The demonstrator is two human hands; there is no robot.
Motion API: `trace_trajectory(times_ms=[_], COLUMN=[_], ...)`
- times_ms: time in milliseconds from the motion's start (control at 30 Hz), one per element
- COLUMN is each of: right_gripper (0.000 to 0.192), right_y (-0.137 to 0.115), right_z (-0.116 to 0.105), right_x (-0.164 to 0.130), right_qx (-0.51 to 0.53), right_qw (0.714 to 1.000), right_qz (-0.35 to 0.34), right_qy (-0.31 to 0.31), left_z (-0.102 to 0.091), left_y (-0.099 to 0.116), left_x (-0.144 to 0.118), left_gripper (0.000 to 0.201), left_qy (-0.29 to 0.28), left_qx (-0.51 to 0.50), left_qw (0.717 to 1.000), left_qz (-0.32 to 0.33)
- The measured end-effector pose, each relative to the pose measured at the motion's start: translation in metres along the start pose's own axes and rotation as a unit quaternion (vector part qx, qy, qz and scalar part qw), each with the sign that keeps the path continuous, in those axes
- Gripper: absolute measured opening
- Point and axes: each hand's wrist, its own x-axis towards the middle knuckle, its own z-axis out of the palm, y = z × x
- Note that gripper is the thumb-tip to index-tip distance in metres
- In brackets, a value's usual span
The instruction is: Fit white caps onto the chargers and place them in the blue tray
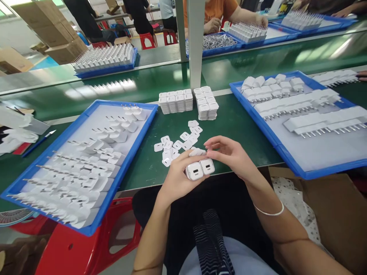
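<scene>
Over the front edge of the green bench, my left hand (178, 176) is closed around two white plug chargers (195, 171) side by side, their port ends facing me. Each end shows a dark USB slot and a smaller slot. Small white plates (197, 152) lie at the top of this grip. Right beside them, my right hand (229, 152) is held with its thumb and curved fingers apart; whether a fingertip touches a plate is unclear. Loose white slotted plates (167, 156) are scattered on the bench just beyond my hands.
Neat stacks of plates (176, 102) stand by the white post (195, 46). A blue tray (120, 168) of pronged chargers lies left, another blue tray (304, 173) right. A red stool (69, 244) and a cardboard box (335, 206) are below. Co-workers sit across the bench.
</scene>
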Motion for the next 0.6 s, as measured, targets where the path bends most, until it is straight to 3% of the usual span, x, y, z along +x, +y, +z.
trace_trajectory(times_ms=[67,133,233,400,533,600], right_gripper=[0.026,0.027,0.024,0.017,0.019,0.023], right_y=[-0.003,-0.003,-0.002,-0.008,-0.014,-0.015], right_z=[0.002,0.003,0.0,-0.017,-0.028,-0.029], right_x=[0.007,0.01,0.006,-0.004,-0.005,-0.002], right_qx=[-0.002,-0.003,-0.051,-0.161,-0.221,-0.263], right_qw=[0.998,0.997,0.998,0.985,0.971,0.955], right_qz=[0.029,0.031,0.0,-0.058,-0.058,-0.091], right_qy=[-0.057,-0.069,-0.04,0.005,-0.063,-0.105], left_z=[-0.001,-0.001,0.0,0.002,0.004,0.005], left_y=[0.002,0.003,0.002,-0.002,-0.003,-0.003], left_x=[-0.002,-0.003,-0.005,-0.005,-0.003,-0.003], left_gripper=[0.04,0.04,0.042,0.04,0.041,0.042], left_qy=[-0.018,-0.028,-0.025,0.034,0.031,0.02], left_qx=[0.001,-0.025,-0.078,-0.111,-0.132,-0.154], left_qw=[1.0,0.999,0.995,0.989,0.986,0.982], left_qz=[-0.001,-0.02,-0.063,-0.093,-0.096,-0.105])
